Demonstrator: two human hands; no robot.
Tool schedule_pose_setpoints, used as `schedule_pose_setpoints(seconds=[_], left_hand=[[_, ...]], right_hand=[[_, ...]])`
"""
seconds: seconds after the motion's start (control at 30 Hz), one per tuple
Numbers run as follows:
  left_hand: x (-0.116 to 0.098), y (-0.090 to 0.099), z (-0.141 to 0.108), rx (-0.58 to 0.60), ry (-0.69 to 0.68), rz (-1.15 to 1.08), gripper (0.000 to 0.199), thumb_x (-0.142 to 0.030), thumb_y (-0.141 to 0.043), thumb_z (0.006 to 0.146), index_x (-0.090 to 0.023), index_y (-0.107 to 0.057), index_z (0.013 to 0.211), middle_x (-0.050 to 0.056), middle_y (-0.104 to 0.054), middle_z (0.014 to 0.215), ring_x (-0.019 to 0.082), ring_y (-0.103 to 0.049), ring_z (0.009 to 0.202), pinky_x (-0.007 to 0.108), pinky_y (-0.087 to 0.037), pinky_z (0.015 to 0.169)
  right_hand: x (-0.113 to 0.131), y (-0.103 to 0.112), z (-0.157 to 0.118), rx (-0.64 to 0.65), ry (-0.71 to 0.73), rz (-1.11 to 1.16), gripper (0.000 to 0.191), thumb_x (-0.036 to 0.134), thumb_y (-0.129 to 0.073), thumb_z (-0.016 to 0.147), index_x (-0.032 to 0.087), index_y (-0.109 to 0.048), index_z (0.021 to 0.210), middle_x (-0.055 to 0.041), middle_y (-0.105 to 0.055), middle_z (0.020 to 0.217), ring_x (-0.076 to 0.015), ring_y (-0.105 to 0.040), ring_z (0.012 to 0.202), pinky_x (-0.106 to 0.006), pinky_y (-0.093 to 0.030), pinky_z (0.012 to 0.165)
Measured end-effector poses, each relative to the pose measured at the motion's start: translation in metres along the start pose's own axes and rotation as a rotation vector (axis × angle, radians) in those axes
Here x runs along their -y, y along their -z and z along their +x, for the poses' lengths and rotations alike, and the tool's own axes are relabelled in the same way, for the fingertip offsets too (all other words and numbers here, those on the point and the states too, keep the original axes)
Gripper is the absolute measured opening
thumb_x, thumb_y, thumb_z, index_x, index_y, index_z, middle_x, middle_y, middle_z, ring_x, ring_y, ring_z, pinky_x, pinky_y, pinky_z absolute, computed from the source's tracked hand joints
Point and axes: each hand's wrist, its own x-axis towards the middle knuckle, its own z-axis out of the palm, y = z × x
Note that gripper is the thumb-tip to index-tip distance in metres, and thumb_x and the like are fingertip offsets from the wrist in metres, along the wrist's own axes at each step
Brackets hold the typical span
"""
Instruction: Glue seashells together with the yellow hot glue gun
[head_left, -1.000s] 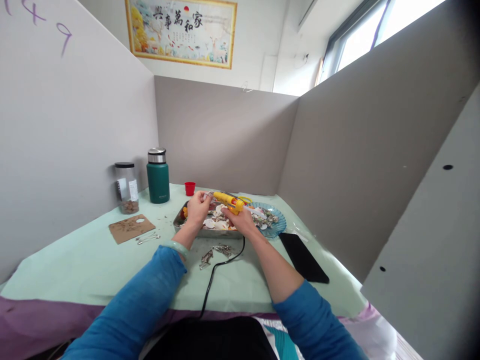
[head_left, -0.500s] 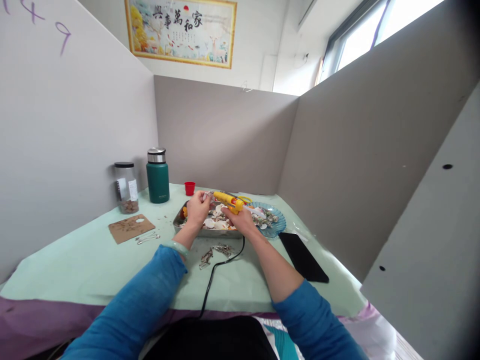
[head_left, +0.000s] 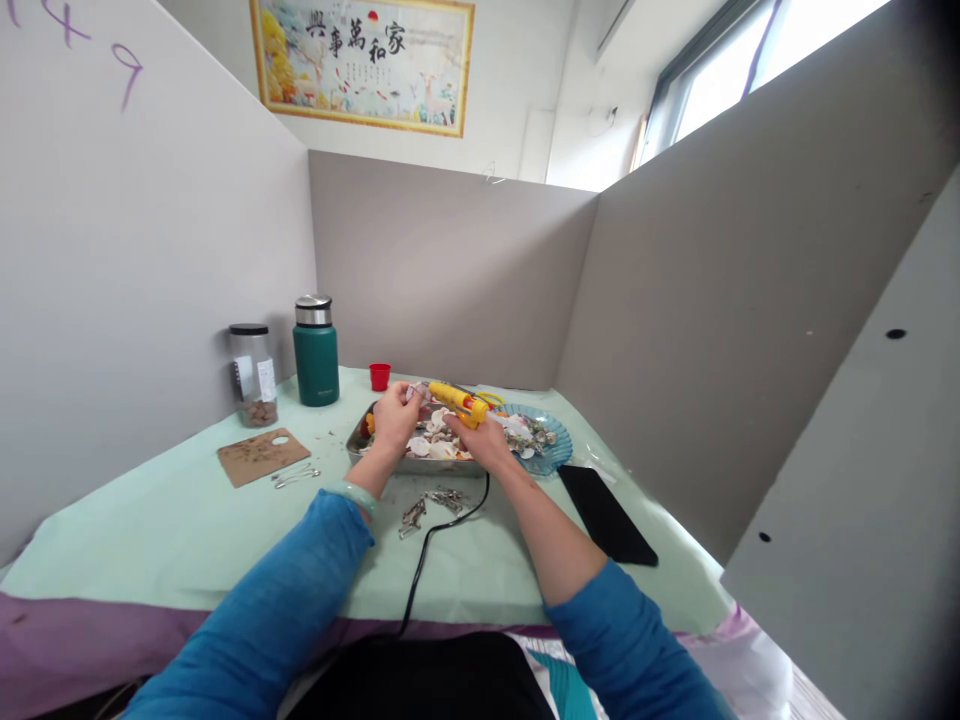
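Note:
My right hand (head_left: 484, 440) is wrapped round a yellow hot glue gun (head_left: 459, 402), its nozzle pointing left. Close to that nozzle, my left hand (head_left: 396, 415) pinches a small pale piece (head_left: 416, 391) that looks like a shell; its details are too small to make out. Both hands are above a metal tray (head_left: 442, 467) of white and orange seashells (head_left: 431, 448). A black cord (head_left: 426, 550) runs from beneath my right hand to the table's front edge. Several small metal clips or pins (head_left: 414, 515) lie in front of the tray.
A blue scalloped plate (head_left: 561, 450) of small pieces adjoins the tray. A black phone-like slab (head_left: 607, 515) lies at right. To the left are a brown card (head_left: 259, 457), safety pins (head_left: 296, 476), a jar (head_left: 253, 375), a green flask (head_left: 316, 355) and a red cup (head_left: 379, 377). Grey partitions (head_left: 450, 270) surround the table.
The glue gun has shifted very slightly to the right. Both hands keep their grips, and everything on the table stays put.

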Motion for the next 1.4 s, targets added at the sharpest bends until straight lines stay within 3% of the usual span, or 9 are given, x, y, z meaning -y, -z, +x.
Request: schedule_pose_setpoints(seconds=[0.53,1.4], left_hand=[[0.0023,0.0001,0.0013,0.014,0.008,-0.018,0.019,-0.033,-0.06,0.074,-0.018,-0.054,0.083,0.002,-0.065,0.07,0.017,-0.065,0.058,0.027,-0.052,0.051],[-0.0012,-0.0005,-0.0008,0.016,0.017,0.008,0.018,-0.032,-0.06,0.074,-0.018,-0.055,0.085,0.002,-0.064,0.069,0.016,-0.064,0.056,0.026,-0.05,0.051]], right_hand=[[-0.0066,-0.0041,0.0033,-0.03,0.049,0.026,0.039,0.053,-0.058,0.071,0.014,-0.061,0.075,0.0022,-0.05,0.05,-0.0114,-0.047,0.05,-0.022,-0.036,0.047],[-0.0063,-0.0038,0.0026,-0.046,0.074,-0.008,0.038,0.053,-0.058,0.071,0.015,-0.06,0.069,0.0012,-0.051,0.051,-0.012,-0.047,0.051,-0.022,-0.036,0.049]])
